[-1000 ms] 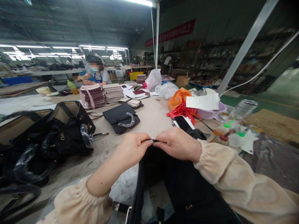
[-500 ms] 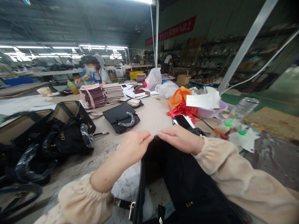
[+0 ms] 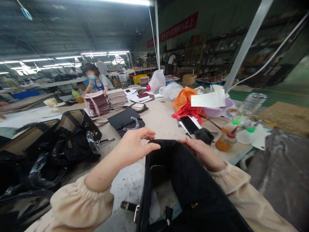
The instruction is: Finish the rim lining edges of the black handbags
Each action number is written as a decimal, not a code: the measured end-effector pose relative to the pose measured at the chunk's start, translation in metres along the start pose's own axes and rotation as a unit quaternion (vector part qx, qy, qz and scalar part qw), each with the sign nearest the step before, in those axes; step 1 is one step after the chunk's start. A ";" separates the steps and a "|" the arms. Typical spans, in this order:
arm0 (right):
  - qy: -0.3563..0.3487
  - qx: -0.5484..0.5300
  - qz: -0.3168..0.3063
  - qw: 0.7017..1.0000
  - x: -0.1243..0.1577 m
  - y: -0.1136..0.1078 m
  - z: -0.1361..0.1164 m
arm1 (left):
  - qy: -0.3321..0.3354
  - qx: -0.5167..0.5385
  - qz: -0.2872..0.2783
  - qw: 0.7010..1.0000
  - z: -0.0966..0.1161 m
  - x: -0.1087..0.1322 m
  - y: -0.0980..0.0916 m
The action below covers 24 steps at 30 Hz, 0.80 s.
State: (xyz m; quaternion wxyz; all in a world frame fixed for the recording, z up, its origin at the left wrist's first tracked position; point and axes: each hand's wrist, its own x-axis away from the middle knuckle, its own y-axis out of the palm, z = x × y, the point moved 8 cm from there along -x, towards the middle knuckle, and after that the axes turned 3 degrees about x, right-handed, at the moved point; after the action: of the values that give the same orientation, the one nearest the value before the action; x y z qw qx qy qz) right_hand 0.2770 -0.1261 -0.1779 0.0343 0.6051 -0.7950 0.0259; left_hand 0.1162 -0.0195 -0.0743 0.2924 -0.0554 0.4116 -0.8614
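A black fabric bag body (image 3: pixel 193 180) stands close in front of me, its mouth facing up. The speckled table top shows through its inside. At its far left corner is my left hand (image 3: pixel 135 145), thumb and fingers spread on either side of the rim; I cannot tell whether the fingertips touch it. My right hand (image 3: pixel 205 153) lies along the outside of the far right rim, fingers stretched out and partly hidden behind the bag. A short strap with a gold buckle (image 3: pixel 135 213) sticks out on the bag's left side.
Black handbags (image 3: pixel 72 138) with plastic-wrapped handles crowd the left. Beyond my hands lie a black flap piece (image 3: pixel 122 120) and stacked panels (image 3: pixel 98 104). On the right are a phone (image 3: pixel 189 124), a glue bottle (image 3: pixel 226 141) and a lilac basin (image 3: pixel 217 112). A co-worker (image 3: pixel 98 80) sits across.
My hands have moved apart from the far edge, left hand leftward, right hand down the outer right side. The bag mouth now stands wider. The co-worker's hands have moved to the stacked panels.
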 end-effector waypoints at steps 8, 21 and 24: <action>-0.069 -0.026 -0.043 0.996 0.005 0.014 0.010 | 0.111 -0.303 -0.065 0.944 0.025 -0.024 0.028; -0.117 -0.050 -0.032 0.991 -0.006 0.014 0.050 | 0.104 -0.223 -0.045 0.968 0.020 -0.031 0.031; -0.095 -0.078 -0.041 0.992 -0.008 0.016 0.060 | 0.059 -0.210 -0.033 0.975 0.012 -0.035 0.028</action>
State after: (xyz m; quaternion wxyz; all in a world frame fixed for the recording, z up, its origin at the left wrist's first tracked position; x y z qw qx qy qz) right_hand 0.2625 -0.1189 -0.2383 0.0067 0.6325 -0.7686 -0.0955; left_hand 0.1617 -0.0220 -0.0817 0.2207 -0.0781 0.5976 -0.7668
